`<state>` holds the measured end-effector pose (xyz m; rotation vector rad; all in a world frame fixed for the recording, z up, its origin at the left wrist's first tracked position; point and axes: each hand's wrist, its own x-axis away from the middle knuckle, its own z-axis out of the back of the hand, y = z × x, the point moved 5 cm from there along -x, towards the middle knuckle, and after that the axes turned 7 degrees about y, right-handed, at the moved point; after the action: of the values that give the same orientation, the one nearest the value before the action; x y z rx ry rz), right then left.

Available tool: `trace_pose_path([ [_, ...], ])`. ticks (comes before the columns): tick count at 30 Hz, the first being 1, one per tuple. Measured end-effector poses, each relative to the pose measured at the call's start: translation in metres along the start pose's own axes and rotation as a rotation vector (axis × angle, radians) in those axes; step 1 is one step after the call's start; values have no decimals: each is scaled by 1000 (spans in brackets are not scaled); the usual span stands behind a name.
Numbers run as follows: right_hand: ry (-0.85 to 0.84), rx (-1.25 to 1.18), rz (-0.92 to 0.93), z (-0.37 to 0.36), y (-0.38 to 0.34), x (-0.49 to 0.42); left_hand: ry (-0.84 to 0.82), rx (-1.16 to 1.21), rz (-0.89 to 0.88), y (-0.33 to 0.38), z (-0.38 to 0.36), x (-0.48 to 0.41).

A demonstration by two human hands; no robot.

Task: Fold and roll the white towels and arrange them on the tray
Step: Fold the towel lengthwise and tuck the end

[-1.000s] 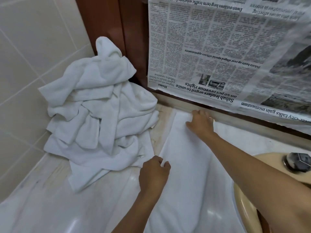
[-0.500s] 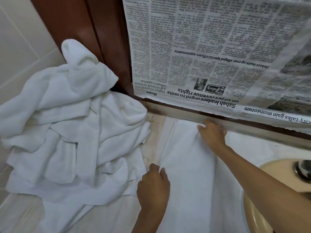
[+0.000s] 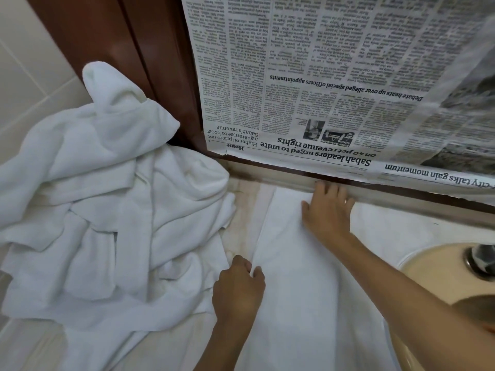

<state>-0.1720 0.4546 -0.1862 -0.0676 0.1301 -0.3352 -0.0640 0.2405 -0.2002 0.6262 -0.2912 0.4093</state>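
A white towel (image 3: pixel 292 277) lies flat in a long folded strip on the pale counter, running from the back wall towards me. My left hand (image 3: pixel 238 286) pinches the towel's left edge with curled fingers, near the middle of its length. My right hand (image 3: pixel 328 210) presses flat on the towel's far end, fingers straight and reaching the ledge under the newspaper. A heap of crumpled white towels (image 3: pixel 107 210) sits to the left, against the tiled wall. No tray is in view.
A newspaper (image 3: pixel 334 84) hangs over the surface behind the counter. A beige sink basin (image 3: pixel 439 271) with a metal fitting (image 3: pixel 482 261) lies at the right. A dark wooden frame (image 3: pixel 128 49) stands at the back left. A strip of bare counter (image 3: pixel 241 210) separates heap and towel.
My right hand slid rightwards along the towel's far end, close to the ledge. My left hand kept its pinch on the left edge. The view shifted right and closer.
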Motion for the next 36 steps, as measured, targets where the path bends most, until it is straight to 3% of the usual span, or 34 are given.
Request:
trace_pose_path([
  [2,72,-115,173,5,-20,35,-7,4,1,1,1,-1],
  [5,-163,-241,453,-9,-40,88,-21,17,2,2,2,-3],
  [7,-254,-214,487,-25,-32,100,-30,19,2,0,2,-4],
  [11,-222,-154,529,-33,-24,95,-40,24,17,-1,1,-4],
  [14,-241,-238,498,-32,-20,92,-33,10,22,-1,1,-4],
  [18,-203,-81,357,-37,-7,85,-21,0,9,-1,0,-5],
  [26,-164,-101,265,-38,-11,90,-18,-32,-16,-1,-2,-6],
  [36,-158,-67,288,-36,-12,89,104,-76,-145,73,-2,-71],
])
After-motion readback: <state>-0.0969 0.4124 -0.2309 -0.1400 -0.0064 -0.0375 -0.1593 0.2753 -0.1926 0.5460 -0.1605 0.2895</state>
